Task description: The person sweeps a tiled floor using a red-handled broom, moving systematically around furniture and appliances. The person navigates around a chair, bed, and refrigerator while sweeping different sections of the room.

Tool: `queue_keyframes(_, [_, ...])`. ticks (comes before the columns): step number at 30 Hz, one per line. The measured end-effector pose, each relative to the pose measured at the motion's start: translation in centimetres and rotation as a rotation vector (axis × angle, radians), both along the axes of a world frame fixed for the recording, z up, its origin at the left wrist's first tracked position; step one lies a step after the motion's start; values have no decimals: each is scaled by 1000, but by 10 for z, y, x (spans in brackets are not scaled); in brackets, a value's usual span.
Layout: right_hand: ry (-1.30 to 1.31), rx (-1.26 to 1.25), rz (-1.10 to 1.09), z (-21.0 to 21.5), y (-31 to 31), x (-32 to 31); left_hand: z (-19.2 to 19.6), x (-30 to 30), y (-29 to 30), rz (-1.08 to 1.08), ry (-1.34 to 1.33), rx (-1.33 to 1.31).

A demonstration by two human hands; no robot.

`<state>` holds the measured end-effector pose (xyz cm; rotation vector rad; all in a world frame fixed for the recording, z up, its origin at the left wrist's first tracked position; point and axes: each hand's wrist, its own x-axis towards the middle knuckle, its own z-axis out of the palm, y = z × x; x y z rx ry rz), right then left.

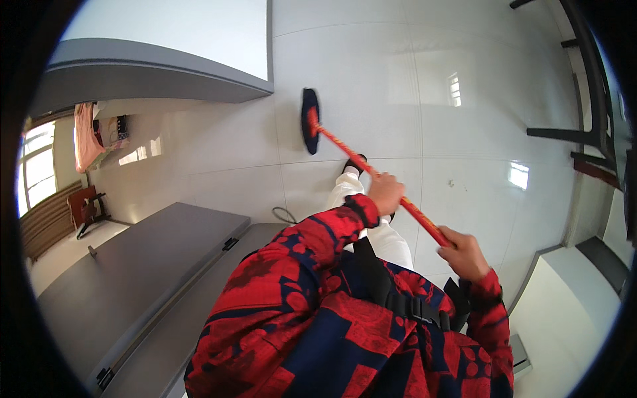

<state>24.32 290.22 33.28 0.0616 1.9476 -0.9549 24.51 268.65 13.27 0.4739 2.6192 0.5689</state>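
Observation:
A long red pole (343,147) with yellowish markings slants across in front of me. At its far end a narrow dark blue head (310,121) with a red mount rests on the floor tiles; it is slightly blurred, and whether it is a mop or a broom I cannot tell. My left hand (386,193) is wrapped round the pole's middle. Closed near its upper end is my right hand (464,254), lower right of the left one. Both arms wear red-and-dark-blue patterned sleeves.
Pale glossy tiles (352,73) make up the floor. A grey-edged white table (159,63) juts in at upper left. Grey panels (152,245) stand at lower left, a dark-framed chair (590,136) at right. My foot (356,164) is close to the pole. Farther left lies an overturned stool (85,205).

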Motion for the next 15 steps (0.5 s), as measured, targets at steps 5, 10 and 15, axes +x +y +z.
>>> queue_keyframes(5, [30,-195,280,-84,-121,-56,-41,11,-139,239,-79,-140])
queue_keyframes(10, [143,-244,479,-141,-234,-75,-69,20,-242,459,-377,-344])
queue_keyframes(15, [117,-215,445,-157,-268,-89,-80,3,-271,458,-468,-405])
